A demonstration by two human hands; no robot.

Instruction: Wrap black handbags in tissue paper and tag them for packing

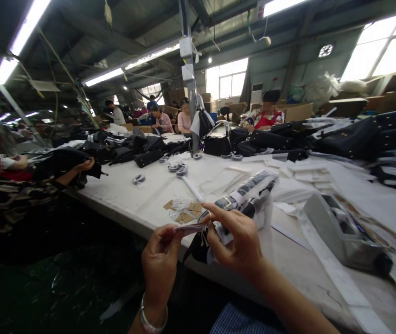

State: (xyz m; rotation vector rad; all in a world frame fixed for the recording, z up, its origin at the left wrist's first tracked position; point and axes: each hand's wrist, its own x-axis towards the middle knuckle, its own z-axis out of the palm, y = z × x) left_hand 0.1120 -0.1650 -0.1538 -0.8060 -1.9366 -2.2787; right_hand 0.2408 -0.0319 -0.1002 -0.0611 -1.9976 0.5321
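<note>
Near the table's front edge, my left hand (161, 260) pinches one end of a thin, pale folded piece (191, 228). At its other end is my right hand (237, 236), with thumb and forefinger closing on that end and a thin pale loop by the forefinger. Just behind my right hand lies a dark bag (233, 202) partly wrapped in clear plastic and white paper. Brown cards and small white tags (186, 211) lie on the table beyond my hands.
A grey tape dispenser (344, 232) stands at the right. Grey rolls (180, 170) sit farther back on the white table (121, 190). Black bags (271, 139) are heaped behind. At the left a person's hand (86, 164) holds black material; more people work beyond.
</note>
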